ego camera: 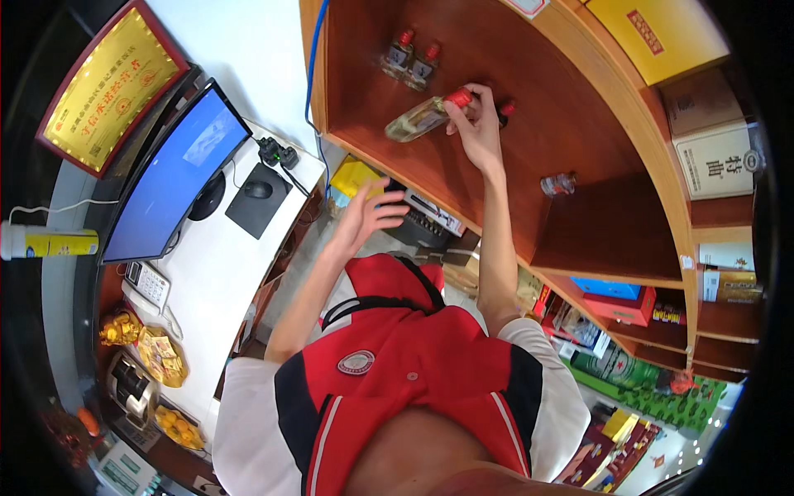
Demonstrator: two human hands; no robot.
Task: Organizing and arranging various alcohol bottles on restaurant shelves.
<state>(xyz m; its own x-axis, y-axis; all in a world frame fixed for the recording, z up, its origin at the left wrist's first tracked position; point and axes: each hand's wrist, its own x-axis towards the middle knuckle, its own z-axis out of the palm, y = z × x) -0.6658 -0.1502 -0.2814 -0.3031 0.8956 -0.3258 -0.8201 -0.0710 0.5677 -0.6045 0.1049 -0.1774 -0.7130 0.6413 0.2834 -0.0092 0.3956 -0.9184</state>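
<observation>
My right hand (481, 133) grips a clear glass bottle (412, 123) by its red cap. The bottle is tilted over the reddish-brown wooden shelf (397, 133), its base towards the left. Two small bottles (412, 62) with red caps and dark labels stand side by side farther back on that shelf. Just past my right hand shows the red cap (508, 108) of another bottle, mostly hidden by the hand. A small bottle with a patterned label (558, 184) is farther right on the shelf. My left hand (371, 212) hovers before the shelf's front edge, fingers spread, holding nothing.
To the left, a white desk (217, 260) carries a monitor (180, 180), a mouse (256, 190) and a telephone (149, 285). A blue cable (310, 80) runs down the shelf's left side. Boxes (713, 161) fill compartments at right. A black keyboard-like object (428, 226) lies below the shelf.
</observation>
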